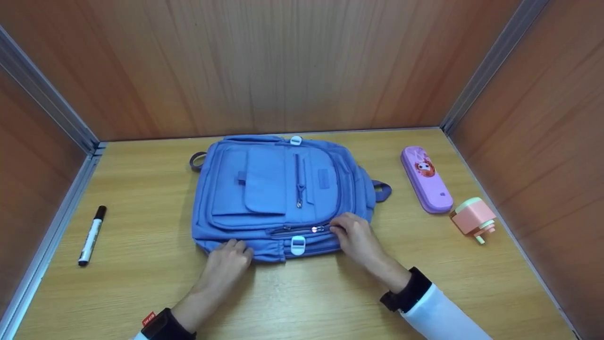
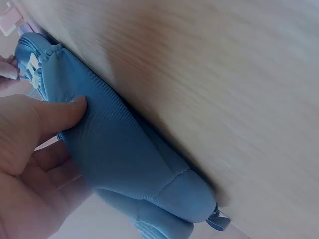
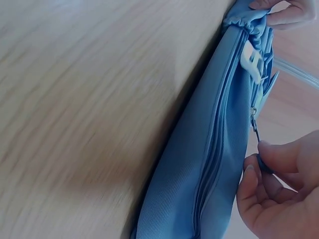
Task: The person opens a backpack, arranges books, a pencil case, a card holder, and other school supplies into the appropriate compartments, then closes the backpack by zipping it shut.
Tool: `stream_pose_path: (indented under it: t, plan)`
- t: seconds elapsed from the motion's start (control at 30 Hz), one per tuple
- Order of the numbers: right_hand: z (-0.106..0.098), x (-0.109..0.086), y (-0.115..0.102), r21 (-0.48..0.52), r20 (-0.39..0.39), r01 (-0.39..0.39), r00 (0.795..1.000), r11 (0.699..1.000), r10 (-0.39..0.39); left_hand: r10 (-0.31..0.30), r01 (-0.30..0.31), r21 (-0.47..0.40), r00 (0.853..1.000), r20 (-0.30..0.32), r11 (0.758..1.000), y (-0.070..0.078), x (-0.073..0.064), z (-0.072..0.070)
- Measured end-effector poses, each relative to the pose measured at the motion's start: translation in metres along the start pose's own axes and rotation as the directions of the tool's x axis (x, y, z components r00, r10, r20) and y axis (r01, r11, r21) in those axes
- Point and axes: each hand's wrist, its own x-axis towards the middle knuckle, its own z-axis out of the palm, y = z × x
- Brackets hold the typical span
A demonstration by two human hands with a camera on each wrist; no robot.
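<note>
Blue backpack (image 1: pixel 264 182) lies on the worktop (image 1: pixel 292 307), its near side gripped by both hands. The right hand's (image 1: pixel 358 238) thumb and forefinger close together on a zipper pull (image 3: pixel 256 130) at the backpack's near right part, the other fingers curling toward the palm. At the backpack's near left corner the left hand (image 1: pixel 227 264) pinches the side pocket (image 1: pixel 269 250): thumb on the outer fabric, remaining fingers bent behind it, their tips hidden. A white buckle (image 1: pixel 297 245) sits on the backpack's near side between the hands. From the backpack's right end juts a dark loop (image 1: pixel 384 191). Farther out, a marker (image 1: pixel 91 236) lies well left of the backpack; right of it rest a purple case (image 1: pixel 428 184) and a pink-and-green object (image 1: pixel 473 217).
</note>
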Motion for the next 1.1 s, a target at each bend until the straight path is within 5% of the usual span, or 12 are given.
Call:
stream_pose_path:
  t: [0.43, 0.73, 1.1]
  plan:
    - [-0.017, -0.007, 0.006, -0.021, 0.003, -0.039, 0.999, 0.999, 0.039, -0.061, 0.061, -0.017, 0.998, 0.024, 0.998, -0.023, -0.004, -0.001]
    - [-0.027, -0.007, 0.015, -0.029, -0.008, -0.048, 0.999, 0.998, 0.048, -0.113, 0.118, -0.06, 0.989, 0.091, 0.991, -0.048, -0.001, 0.0]
    - [-0.033, -0.007, 0.028, -0.063, -0.046, -0.048, 0.998, 0.997, 0.046, -0.164, 0.174, -0.113, 0.982, 0.091, 0.978, -0.078, 0.002, 0.004]
